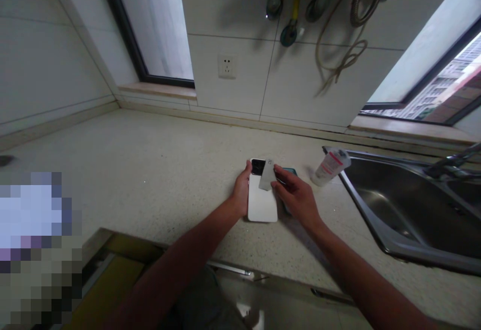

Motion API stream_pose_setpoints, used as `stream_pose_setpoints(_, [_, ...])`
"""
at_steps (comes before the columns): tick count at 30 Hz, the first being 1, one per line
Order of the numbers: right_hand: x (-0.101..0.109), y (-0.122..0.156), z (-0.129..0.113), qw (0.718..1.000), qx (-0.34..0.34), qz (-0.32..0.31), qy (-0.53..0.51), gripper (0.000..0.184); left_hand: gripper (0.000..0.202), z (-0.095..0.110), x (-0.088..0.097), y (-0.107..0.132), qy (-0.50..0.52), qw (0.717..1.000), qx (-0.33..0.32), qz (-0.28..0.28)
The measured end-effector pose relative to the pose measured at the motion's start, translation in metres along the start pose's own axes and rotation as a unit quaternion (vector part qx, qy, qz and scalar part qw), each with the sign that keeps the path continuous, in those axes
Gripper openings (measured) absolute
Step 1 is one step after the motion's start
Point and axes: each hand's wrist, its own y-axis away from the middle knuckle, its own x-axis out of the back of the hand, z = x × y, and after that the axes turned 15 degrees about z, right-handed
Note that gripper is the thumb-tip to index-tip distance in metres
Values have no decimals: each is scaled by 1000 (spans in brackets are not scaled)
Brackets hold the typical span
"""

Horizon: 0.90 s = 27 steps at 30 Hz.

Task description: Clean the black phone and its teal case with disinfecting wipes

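Observation:
A white phone [262, 207] with a dark camera block lies back side up at the counter's middle. My left hand [241, 192] is closed along its left edge, the thumb near the top corner. Between the thumb and fingers of my right hand [296, 194] is a small flat grey piece [267, 175], like a card or folded cloth. It lies over the phone's upper right part, beside the camera block. Behind my right hand sits a teal-edged flat object [290, 171], mostly hidden by the hand, so its kind cannot be made out.
A clear plastic cup [330, 166] with red marks stands tilted in view by the steel sink [383, 209] on the right. The pale speckled counter [169, 169] runs to the wall, which bears a socket [227, 66], pipes and a looped cord [343, 64]. Below the front edge hangs a drawer [112, 280].

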Motion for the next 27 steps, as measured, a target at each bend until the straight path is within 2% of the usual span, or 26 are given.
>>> stream_pose_setpoints(3, [-3,-1,1,1000,-11,20,-19,47,63,-1,-2,2,10,1000,24,-7])
stream_pose_setpoints(6, [-6,-2,0,1000,0,28,8,48,62,-2,-2,3,18,999,29,-7])
stream_pose_setpoints(11, [-7,-3,-6,991,87,34,96,48,64,-5,-3,5,-11,999,31,-15])
stream_pose_setpoints(16, [-4,-3,-21,976,186,-11,112,47,72,-8,-5,14,-36,998,48,-15])
stream_pose_setpoints(21, [-6,-4,-35,953,269,-67,124,48,71,-11,-3,13,-60,997,49,-2])
stream_pose_setpoints(27, [-5,-6,-42,928,332,-93,138,32,78,-10,-6,13,-10,999,34,-16])
